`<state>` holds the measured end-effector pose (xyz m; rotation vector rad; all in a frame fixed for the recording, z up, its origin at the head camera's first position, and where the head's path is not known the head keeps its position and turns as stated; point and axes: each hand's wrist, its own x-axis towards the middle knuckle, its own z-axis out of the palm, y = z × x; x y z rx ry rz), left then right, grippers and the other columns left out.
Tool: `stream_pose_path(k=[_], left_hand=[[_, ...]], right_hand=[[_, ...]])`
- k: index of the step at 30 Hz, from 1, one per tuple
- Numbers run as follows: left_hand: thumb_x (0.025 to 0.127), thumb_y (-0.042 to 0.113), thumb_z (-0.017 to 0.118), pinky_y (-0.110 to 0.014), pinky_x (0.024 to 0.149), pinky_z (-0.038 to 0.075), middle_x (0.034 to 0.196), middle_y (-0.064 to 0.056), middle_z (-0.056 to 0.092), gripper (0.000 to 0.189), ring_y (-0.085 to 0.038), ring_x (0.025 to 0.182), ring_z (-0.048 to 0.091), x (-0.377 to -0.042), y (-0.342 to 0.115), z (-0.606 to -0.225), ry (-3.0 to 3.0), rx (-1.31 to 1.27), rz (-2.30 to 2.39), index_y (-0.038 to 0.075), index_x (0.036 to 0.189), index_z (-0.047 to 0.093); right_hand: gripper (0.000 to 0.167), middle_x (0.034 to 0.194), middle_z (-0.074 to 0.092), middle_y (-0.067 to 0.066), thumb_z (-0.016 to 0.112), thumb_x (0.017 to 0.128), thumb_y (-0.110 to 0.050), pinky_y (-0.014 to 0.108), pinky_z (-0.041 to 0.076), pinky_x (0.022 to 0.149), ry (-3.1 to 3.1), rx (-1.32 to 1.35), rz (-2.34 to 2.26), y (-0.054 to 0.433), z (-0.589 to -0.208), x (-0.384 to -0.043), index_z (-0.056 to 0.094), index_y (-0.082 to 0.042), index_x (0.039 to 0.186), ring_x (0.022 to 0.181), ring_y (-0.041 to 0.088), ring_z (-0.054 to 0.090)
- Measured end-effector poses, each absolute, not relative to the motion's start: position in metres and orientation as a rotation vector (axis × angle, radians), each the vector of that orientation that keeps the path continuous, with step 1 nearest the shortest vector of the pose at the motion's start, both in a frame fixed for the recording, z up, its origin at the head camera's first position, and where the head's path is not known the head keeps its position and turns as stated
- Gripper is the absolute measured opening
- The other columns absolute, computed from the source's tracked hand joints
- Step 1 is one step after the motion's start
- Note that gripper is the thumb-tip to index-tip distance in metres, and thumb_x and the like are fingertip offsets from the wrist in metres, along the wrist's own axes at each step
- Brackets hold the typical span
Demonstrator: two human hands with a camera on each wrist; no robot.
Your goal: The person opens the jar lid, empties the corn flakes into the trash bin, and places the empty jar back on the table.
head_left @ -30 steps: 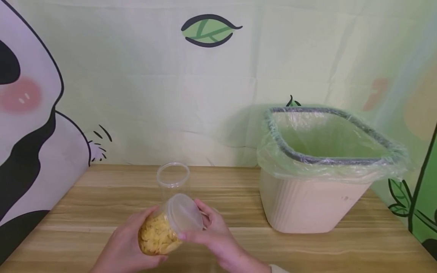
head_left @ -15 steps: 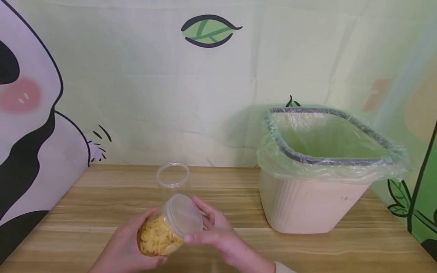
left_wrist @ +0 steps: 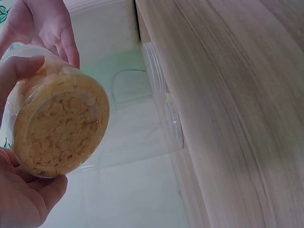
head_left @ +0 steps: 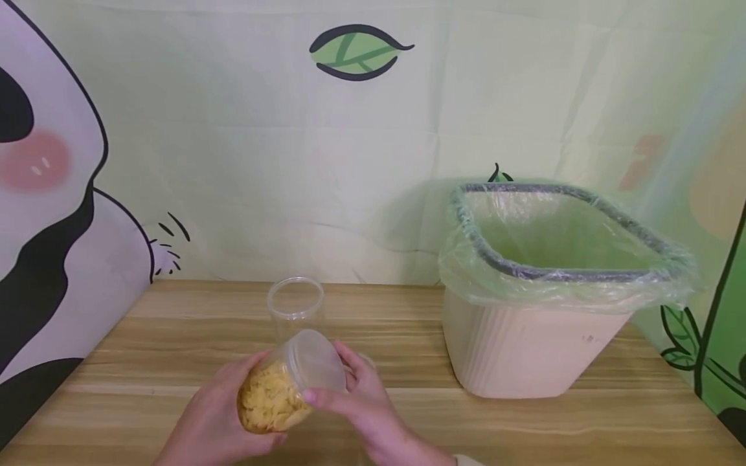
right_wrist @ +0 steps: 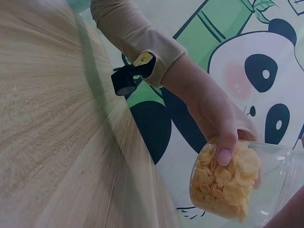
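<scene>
A clear plastic jar [head_left: 271,398] of yellow cornflakes is held tilted above the table, its frosted lid [head_left: 319,362] pointing up and to the right. My left hand [head_left: 210,414] grips the jar around its body; the thumb lies along the wall in the right wrist view. My right hand [head_left: 373,401] holds the lid by its edge, thumb at the near side and fingers at the far side. In the left wrist view the jar's round base [left_wrist: 64,128] faces the camera, with flakes packed against it. Behind the jar stands a second clear container [head_left: 295,310], open at the top.
A pale waste bin [head_left: 524,356] with a grey rim and a thin green liner stands on the right of the wooden table [head_left: 175,323]. A printed cloth backdrop [head_left: 233,162] rises behind the table's far edge. A faint round edge [head_left: 368,364] shows just behind my right hand.
My right hand's thumb shifts slightly right along the lid's edge, then back left. The jar tips only slightly between my hands, and the lid stays on it. The bin and second container stay put.
</scene>
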<state>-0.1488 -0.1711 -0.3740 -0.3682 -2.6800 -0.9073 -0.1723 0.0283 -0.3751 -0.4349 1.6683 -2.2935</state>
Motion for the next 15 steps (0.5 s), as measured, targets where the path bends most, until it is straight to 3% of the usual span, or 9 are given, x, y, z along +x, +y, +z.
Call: stream_pose_path(k=[6,15], left_hand=[[0.044,0.041,0.088,-0.036,0.073,0.045,0.108,0.001,0.057,0.094,-0.012,0.088,0.051,-0.149,-0.171,-0.373,-2.716,-0.348,-0.932,0.014,0.125,0.049],[0.044,0.036,0.089,-0.034,0.071,0.045,0.105,0.001,0.058,0.091,-0.012,0.086,0.051,-0.15,-0.174,-0.373,-2.713,-0.377,-0.989,0.013,0.123,0.05]], right_hand=[[0.089,0.131,0.045,0.015,0.075,0.07,-0.016,0.039,0.039,0.095,1.708,-0.429,-2.234,0.03,-0.374,-0.176,0.023,0.003,0.14,0.113,0.024,0.048],[0.089,0.136,0.041,0.014,0.075,0.068,-0.016,0.041,0.035,0.1,1.736,-0.506,-2.159,0.04,-0.372,-0.184,0.026,-0.001,0.141,0.119,0.024,0.043]])
